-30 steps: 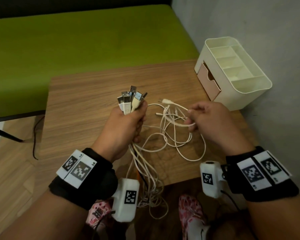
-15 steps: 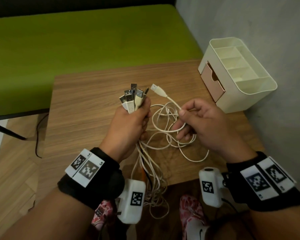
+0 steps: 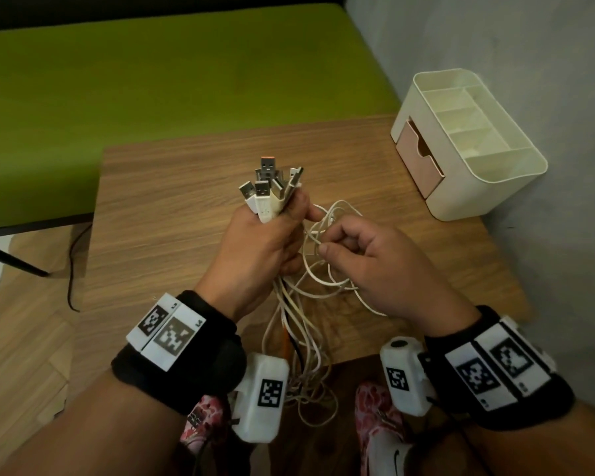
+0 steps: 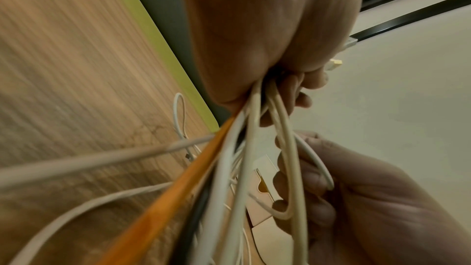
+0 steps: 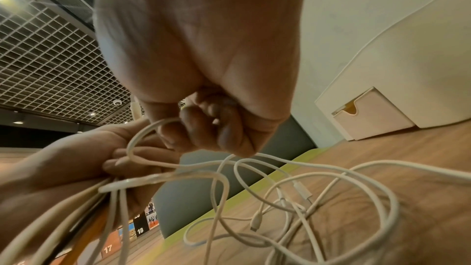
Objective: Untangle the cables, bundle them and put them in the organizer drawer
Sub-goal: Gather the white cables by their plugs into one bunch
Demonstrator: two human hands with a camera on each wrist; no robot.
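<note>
While the left hand (image 3: 265, 242) was fisted around a bunch of cables (image 3: 291, 324) above the desk (image 3: 172, 207), their USB plugs (image 3: 268, 187) stood up out of the fist and the cords, mostly white with one orange and one black, trailed down past the desk's near edge. The right hand (image 3: 375, 262) pinched a loop of white cable (image 3: 315, 237) just beside it, fingers curled. More loops lay on the wood. The organizer (image 3: 495, 190) stood at the far right corner, its pink drawer (image 3: 418, 156) closed.
</note>
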